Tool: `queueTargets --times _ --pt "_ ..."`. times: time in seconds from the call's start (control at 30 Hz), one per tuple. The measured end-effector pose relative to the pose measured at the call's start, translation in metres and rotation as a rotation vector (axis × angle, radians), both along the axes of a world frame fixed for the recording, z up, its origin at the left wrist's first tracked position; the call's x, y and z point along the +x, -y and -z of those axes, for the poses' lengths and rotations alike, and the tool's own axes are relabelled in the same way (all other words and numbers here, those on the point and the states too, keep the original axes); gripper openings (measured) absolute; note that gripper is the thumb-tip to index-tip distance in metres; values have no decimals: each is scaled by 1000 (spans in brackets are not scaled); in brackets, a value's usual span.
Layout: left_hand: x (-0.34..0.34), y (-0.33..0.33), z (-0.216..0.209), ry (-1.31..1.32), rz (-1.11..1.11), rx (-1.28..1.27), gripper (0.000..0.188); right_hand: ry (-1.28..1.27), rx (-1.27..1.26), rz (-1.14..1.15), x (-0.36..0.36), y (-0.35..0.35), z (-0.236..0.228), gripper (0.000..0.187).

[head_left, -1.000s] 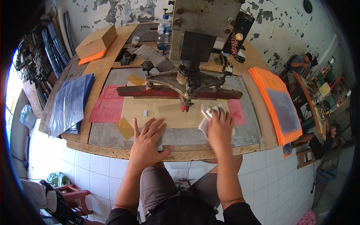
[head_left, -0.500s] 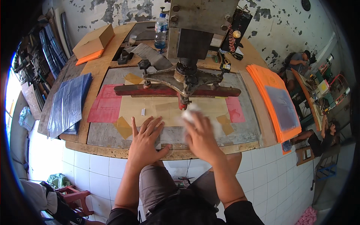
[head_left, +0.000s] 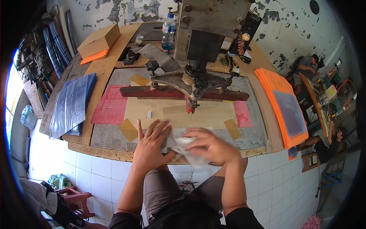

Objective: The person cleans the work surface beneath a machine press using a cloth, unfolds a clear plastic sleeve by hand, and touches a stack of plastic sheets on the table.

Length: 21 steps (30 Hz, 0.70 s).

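Observation:
My left hand lies flat, fingers spread, its fingertips on the front edge of a beige sheet taped to a grey metal plate. My right hand holds a crumpled white cloth at the plate's front edge, just right of my left hand; both cloth and fingers are partly smeared by motion. A small white piece rests on the beige sheet beyond my left fingertips. Over the sheet's far side hangs the press's red-edged bar. Pink sheets show at both ends.
Clear bluish plastic sheets lie at the left of the table, orange folders at the right. Behind are a cardboard box, a water bottle and the press column. Two people sit at the far right; another is partly visible lower left.
My right hand has drawn the cloth from the beige sheet's right part toward me and left, to the plate's front edge. My left hand stays in place. The view has shifted slightly.

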<state>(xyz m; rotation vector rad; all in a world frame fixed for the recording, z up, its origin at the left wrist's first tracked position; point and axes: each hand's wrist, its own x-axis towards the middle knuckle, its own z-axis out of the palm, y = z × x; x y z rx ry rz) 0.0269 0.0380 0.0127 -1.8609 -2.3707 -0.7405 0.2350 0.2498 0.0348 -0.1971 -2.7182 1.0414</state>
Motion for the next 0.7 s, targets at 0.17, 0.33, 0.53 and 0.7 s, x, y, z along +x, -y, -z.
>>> queueTargets --times 0.17,0.33,0.53,0.7 --pt "2 0 -1 12 -16 32 77 136 113 677 -28 -4 -4 30" --pt "0 3 0 39 -47 3 77 -145 402 236 -31 63 17 35" --pt "0 0 -1 39 -16 43 80 -41 -352 359 1 -25 9 16" --pt "-1 0 4 41 -22 12 77 -127 759 764 -36 49 33 33"
